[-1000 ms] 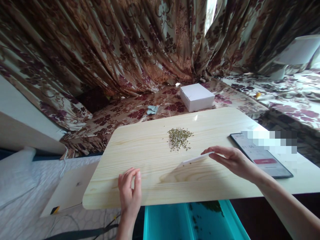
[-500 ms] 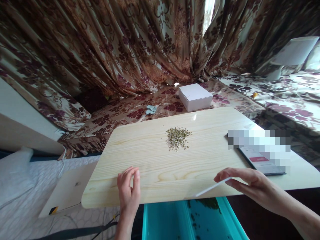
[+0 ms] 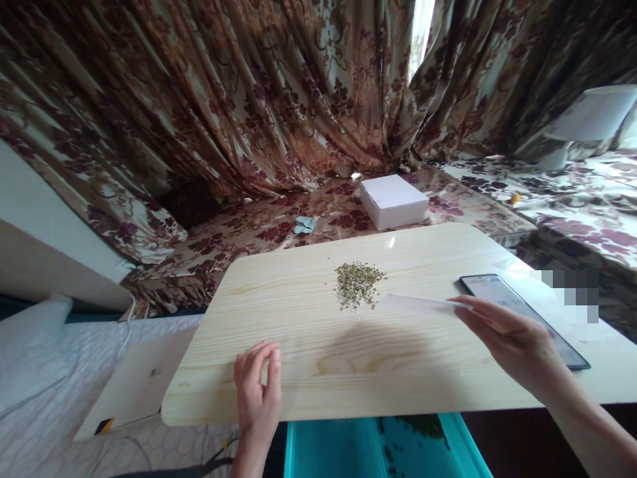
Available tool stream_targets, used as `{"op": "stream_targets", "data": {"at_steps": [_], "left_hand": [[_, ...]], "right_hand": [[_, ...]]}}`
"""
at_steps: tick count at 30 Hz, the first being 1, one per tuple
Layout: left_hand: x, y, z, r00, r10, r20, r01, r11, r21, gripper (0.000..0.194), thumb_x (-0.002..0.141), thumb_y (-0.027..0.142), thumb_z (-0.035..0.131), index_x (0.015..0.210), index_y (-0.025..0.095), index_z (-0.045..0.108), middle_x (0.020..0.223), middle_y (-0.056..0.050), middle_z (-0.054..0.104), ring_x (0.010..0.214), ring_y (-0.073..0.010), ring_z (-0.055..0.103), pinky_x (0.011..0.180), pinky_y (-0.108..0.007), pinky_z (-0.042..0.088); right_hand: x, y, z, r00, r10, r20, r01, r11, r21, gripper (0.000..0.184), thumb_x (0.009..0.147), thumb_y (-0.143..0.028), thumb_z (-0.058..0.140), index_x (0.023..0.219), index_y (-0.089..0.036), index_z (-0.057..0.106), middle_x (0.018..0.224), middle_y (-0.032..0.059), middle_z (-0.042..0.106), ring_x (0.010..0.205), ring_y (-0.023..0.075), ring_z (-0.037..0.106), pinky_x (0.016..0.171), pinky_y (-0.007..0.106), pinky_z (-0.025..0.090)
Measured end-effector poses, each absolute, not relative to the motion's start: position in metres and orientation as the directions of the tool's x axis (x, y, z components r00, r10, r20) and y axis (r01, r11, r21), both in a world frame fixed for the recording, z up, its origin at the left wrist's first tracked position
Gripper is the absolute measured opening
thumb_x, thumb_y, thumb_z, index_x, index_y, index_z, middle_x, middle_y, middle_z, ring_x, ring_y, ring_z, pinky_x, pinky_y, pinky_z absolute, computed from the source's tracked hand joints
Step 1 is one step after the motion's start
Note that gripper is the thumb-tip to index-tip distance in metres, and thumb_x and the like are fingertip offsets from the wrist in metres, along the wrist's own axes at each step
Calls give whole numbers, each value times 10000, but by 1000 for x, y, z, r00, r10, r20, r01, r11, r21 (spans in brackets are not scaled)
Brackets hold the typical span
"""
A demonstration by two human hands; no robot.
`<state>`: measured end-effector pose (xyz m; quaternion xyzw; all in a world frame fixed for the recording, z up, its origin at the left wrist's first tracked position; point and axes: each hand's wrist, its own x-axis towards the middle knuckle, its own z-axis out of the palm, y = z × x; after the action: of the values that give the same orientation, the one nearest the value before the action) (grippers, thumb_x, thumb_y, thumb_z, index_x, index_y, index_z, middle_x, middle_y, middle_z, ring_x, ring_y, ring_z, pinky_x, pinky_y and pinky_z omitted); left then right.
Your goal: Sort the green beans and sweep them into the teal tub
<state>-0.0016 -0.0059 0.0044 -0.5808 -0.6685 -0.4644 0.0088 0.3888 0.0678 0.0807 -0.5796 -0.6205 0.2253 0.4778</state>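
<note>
wood-grain table (image 3: pixel 279 292) | greenish seeds (image 3: pixel 358 282), loosely heaped | tablet (image 3: pixel 500 291), right side

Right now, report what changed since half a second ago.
The bare right hand carried the thin white card forward, from the near edge of the pale wood-grain table toward the pile of small greenish grains. Its grip, the pile and the left hand look unchanged.

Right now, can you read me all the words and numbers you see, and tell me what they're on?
None can be read for sure.
Tablet: marks like numbers on its screen, too blurred to read; part is pixelated.
Pale panel at the left: one small dark mark, too small to read.
White card in the right hand: no writing I can make out.
</note>
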Motion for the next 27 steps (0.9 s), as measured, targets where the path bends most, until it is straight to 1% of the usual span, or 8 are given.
{"op": "stream_targets", "data": {"at_steps": [3, 7, 13, 16, 21, 24, 27], "left_hand": [[-2, -6, 3, -319, 765, 559, 785, -117, 608, 254, 979, 437, 503, 953, 260, 684, 1001, -51, 745, 1066, -261, 658, 1060, -471, 409], [-2, -6, 3, -305, 769, 562, 788, -128, 603, 222, 976, 405, 511, 979, 263, 681, 1028, -53, 739, 1072, -260, 649, 1030, -461, 429], [-3, -6, 4, -294, 758, 583, 793, -147, 591, 209, 979, 384, 513, 969, 256, 678, 1011, -54, 737, 1050, -255, 643, 992, -449, 441], [-3, -6, 3, -293, 758, 583, 793, -149, 591, 213, 981, 387, 515, 968, 253, 680, 1006, -51, 740, 1052, -257, 640, 988, -450, 435], [-3, -6, 4, -286, 757, 588, 801, -148, 580, 229, 987, 400, 509, 957, 252, 681, 996, -46, 745, 1060, -261, 642, 1006, -460, 415], [-3, -6, 5, -286, 756, 589, 802, -147, 578, 236, 989, 404, 503, 953, 252, 681, 998, -48, 747, 1054, -258, 647, 1011, -459, 411], [-3, -6, 5, -288, 757, 586, 802, -143, 580, 240, 989, 407, 501, 948, 253, 681, 994, -47, 749, 1047, -255, 651, 1024, -461, 399]], "right_hand": [[381, 84, 76, 187, 918, 349, 527, 206, -824, 379, 783, -626, 682, 897, -286, 804, 921, 53, 831, 853, 313, 788, 796, 457, 646], [375, 91, 76, 145, 923, 356, 538, 228, -811, 351, 806, -588, 675, 899, -277, 807, 893, 41, 831, 840, 283, 785, 748, 396, 644], [380, 88, 73, 81, 941, 328, 573, 226, -788, 407, 834, -593, 646, 952, -242, 814, 934, 77, 829, 800, 282, 784, 681, 362, 642], [383, 85, 72, 55, 939, 340, 576, 248, -778, 426, 837, -616, 632, 935, -246, 819, 922, 73, 830, 815, 285, 787, 704, 365, 645], [382, 84, 74, 66, 924, 376, 586, 269, -765, 421, 832, -635, 628, 917, -270, 821, 893, 57, 829, 801, 278, 787, 710, 363, 645], [381, 84, 75, 60, 928, 369, 581, 268, -768, 416, 832, -627, 631, 910, -265, 820, 898, 61, 829, 829, 286, 788, 745, 371, 644], [382, 83, 75, 36, 935, 352, 590, 264, -763, 395, 840, -604, 632, 917, -263, 817, 911, 63, 830, 843, 290, 788, 748, 369, 643]]}}
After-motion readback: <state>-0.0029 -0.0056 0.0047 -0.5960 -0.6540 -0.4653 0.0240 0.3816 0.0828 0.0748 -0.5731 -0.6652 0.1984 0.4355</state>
